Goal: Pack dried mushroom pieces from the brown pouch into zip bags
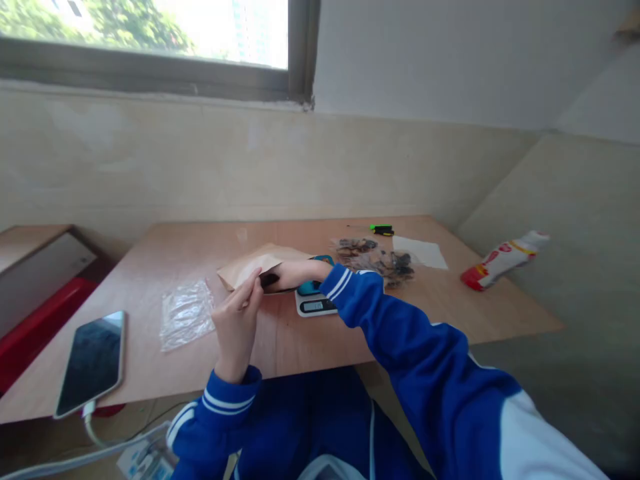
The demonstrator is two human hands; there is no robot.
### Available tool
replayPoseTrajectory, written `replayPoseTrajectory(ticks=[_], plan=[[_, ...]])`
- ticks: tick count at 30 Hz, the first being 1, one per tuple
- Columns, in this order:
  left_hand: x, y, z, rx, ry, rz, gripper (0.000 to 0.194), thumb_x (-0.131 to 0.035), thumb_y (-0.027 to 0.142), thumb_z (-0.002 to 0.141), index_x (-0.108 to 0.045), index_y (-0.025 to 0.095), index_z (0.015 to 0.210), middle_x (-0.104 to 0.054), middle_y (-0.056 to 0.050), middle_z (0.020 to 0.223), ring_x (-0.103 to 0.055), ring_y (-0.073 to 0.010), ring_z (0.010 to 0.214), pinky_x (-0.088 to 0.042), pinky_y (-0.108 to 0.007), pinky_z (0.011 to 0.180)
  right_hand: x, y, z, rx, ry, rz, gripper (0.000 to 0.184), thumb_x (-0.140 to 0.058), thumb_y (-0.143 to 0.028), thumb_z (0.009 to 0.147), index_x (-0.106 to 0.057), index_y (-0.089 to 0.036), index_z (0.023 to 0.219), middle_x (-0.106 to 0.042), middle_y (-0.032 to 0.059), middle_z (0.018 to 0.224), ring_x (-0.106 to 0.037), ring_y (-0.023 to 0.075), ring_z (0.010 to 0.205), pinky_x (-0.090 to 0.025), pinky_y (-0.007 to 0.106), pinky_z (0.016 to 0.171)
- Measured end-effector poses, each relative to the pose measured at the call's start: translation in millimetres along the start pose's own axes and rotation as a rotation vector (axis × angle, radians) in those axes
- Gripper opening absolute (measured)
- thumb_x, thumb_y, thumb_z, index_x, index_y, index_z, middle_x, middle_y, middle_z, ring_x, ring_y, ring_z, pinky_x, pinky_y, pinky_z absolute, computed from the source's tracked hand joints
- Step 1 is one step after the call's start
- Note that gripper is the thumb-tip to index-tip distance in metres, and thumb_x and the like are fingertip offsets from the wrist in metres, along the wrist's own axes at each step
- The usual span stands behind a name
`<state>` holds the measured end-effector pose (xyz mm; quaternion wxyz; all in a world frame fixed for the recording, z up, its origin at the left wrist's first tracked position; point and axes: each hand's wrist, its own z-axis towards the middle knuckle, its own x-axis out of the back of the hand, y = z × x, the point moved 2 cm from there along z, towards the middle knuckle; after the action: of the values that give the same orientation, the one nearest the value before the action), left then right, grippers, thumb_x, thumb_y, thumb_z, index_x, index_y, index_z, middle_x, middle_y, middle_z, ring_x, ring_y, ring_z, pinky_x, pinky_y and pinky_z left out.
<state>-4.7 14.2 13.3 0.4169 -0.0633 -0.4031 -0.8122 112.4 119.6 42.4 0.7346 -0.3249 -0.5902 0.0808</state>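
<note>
A brown paper bag (pixel 260 261) lies on the wooden table (pixel 320 333) near its middle. My left hand (pixel 239 321) is raised in front of the bag, fingers together and pinching its near edge. My right hand (pixel 295 275) reaches across from the right; its fingers go into the bag's mouth and are hidden there. A small digital scale (pixel 316 305) with a teal object on it sits just under my right wrist. Both sleeves are blue with white stripes.
Clear plastic bags (pixel 186 313) lie left of the paper bag. A phone (pixel 93 361) on a cable rests at the table's left front edge. Dark dried bits in clear bags (pixel 385 261), a white sheet (pixel 421 252), a green-black pen (pixel 382 230) sit behind. A red-white packet (pixel 503 260) lies beyond the right edge.
</note>
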Motion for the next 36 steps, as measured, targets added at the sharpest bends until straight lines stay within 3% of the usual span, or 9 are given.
replayPoseTrajectory(ticks=[3, 6, 12, 18, 24, 36], plan=[[1.9, 0, 1, 0.007, -0.006, 0.003, 0.028, -0.057, 0.031, 0.09, -0.072, 0.025, 0.112, -0.076, -0.002, 0.099, -0.071, -0.0139, 0.075, -0.049, -0.02, 0.068, 6, -8, -13, 0.03, -0.076, 0.059, 0.022, -0.059, -0.003, 0.084, -0.072, -0.013, 0.098, -0.072, 0.0061, 0.108, -0.065, 0.014, 0.093, -0.048, 0.022, 0.083], [3.1, -1, 3, 0.02, -0.003, 0.014, 0.027, -0.057, 0.031, 0.089, -0.073, 0.025, 0.111, -0.077, -0.002, 0.098, -0.072, -0.0146, 0.074, -0.05, -0.02, 0.07, 12, -14, -24, 0.033, -0.036, 0.093, 0.029, -0.059, -0.002, 0.083, -0.07, -0.014, 0.106, -0.07, 0.0061, 0.114, -0.064, 0.015, 0.097, -0.048, 0.023, 0.086], [4.2, -1, 5, 0.031, -0.018, 0.002, 0.029, -0.056, 0.034, 0.089, -0.072, 0.025, 0.111, -0.076, -0.002, 0.101, -0.072, -0.015, 0.073, -0.051, -0.021, 0.07, 13, -10, -38, -0.074, 0.011, 0.017, 0.031, -0.057, 0.001, 0.08, -0.072, -0.015, 0.102, -0.073, 0.0054, 0.104, -0.065, 0.0161, 0.089, -0.049, 0.026, 0.079], [5.8, -1, 7, 0.012, -0.014, 0.002, 0.028, -0.056, 0.035, 0.089, -0.074, 0.024, 0.108, -0.076, -0.003, 0.101, -0.071, -0.0155, 0.071, -0.051, -0.022, 0.065, 14, -19, -47, -0.126, 0.059, -0.034, 0.021, -0.057, -0.007, 0.086, -0.073, -0.013, 0.097, -0.073, 0.0074, 0.101, -0.066, 0.017, 0.091, -0.048, 0.027, 0.081], [6.3, -1, 7, 0.019, -0.023, 0.004, 0.028, -0.057, 0.033, 0.089, -0.073, 0.025, 0.11, -0.076, -0.002, 0.099, -0.071, -0.0145, 0.069, -0.051, -0.022, 0.064, 13, -27, -59, -0.131, 0.109, 0.007, 0.021, -0.066, -0.028, 0.086, -0.07, -0.014, 0.101, -0.072, 0.0075, 0.099, -0.065, 0.0177, 0.089, -0.048, 0.028, 0.078], [6.8, 1, 23, 0.05, -0.092, -0.06, 0.025, -0.06, 0.031, 0.086, -0.075, 0.025, 0.105, -0.076, -0.002, 0.099, -0.072, -0.017, 0.075, -0.052, -0.024, 0.065, 14, -13, -67, -0.061, 0.496, 0.233, 0.005, -0.075, -0.018, 0.076, -0.075, -0.016, 0.081, -0.075, 0.007, 0.1, -0.069, 0.0207, 0.097, -0.051, 0.033, 0.091]])
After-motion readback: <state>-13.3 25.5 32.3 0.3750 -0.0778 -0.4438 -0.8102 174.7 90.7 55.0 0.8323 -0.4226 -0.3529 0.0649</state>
